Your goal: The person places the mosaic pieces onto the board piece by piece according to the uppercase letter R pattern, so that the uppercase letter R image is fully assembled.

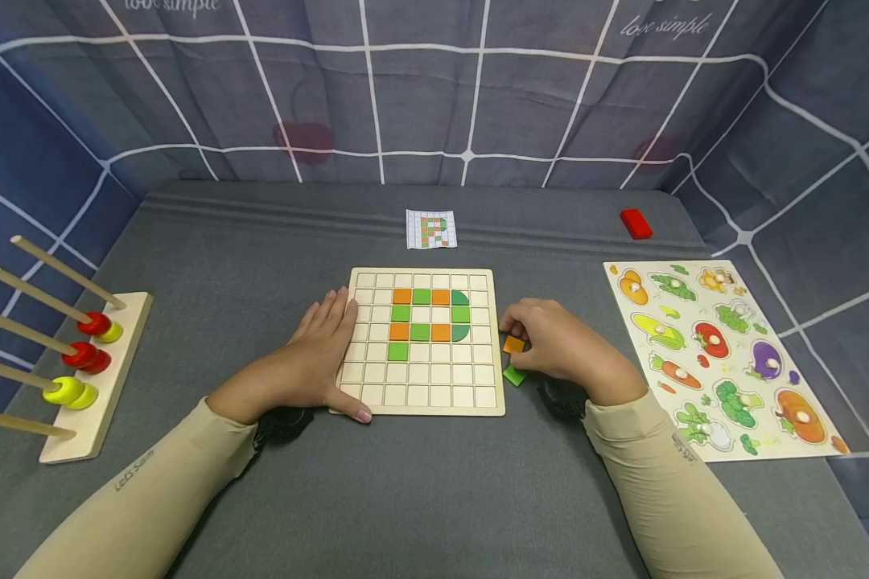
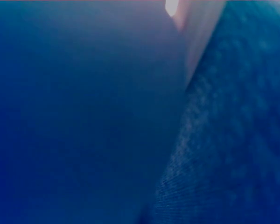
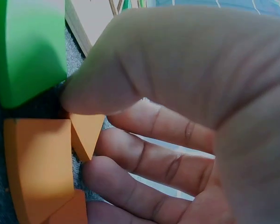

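Note:
A pale wooden grid board (image 1: 430, 396) lies in the middle of the table in the head view. Orange and green squares (image 1: 398, 351) and dark green rounded pieces (image 1: 460, 331) sit in its cells. My left hand (image 1: 315, 354) rests with spread fingers along the board's left edge, thumb at the front corner. Beside the right edge, my right hand (image 1: 561, 342) has its fingers curled. In the right wrist view, its thumb and fingers pinch an orange block (image 3: 87, 133), partly hidden. A green block (image 3: 30, 51) and another orange block (image 3: 39, 158) lie close by. The left wrist view is dark and blurred.
A pattern card (image 1: 431, 230) lies behind the board. To the left stands a peg rack (image 1: 116, 358) with red and yellow rings. A vegetable puzzle board (image 1: 724, 362) lies at right, with a red block (image 1: 636, 224) behind it.

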A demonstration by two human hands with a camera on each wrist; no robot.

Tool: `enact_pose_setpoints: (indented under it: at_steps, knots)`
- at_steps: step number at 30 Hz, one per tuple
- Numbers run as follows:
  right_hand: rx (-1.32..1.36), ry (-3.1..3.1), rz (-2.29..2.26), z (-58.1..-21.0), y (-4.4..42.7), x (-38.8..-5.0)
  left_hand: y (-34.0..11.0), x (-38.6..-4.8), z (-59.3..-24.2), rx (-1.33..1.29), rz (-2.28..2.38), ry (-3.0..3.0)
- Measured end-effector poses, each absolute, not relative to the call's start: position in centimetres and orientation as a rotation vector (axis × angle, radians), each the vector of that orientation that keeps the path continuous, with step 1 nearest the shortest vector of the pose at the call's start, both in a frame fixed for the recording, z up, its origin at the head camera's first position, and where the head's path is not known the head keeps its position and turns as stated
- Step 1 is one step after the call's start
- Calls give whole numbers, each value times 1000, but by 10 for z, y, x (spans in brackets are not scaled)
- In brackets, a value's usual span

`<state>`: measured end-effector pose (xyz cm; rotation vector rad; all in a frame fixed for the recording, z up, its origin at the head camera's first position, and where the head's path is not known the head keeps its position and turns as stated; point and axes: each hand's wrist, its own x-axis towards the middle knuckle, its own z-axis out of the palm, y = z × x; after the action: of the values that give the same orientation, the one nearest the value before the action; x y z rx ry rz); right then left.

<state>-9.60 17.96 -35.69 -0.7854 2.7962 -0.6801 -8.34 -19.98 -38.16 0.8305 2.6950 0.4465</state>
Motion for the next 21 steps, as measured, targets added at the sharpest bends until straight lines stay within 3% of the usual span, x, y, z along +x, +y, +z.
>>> enact_pose_setpoints:
  at_steps: [21]
  knots:
    - [-716,2852,-737,-358,178,-97,-200,-85,-384,834,422,2693]
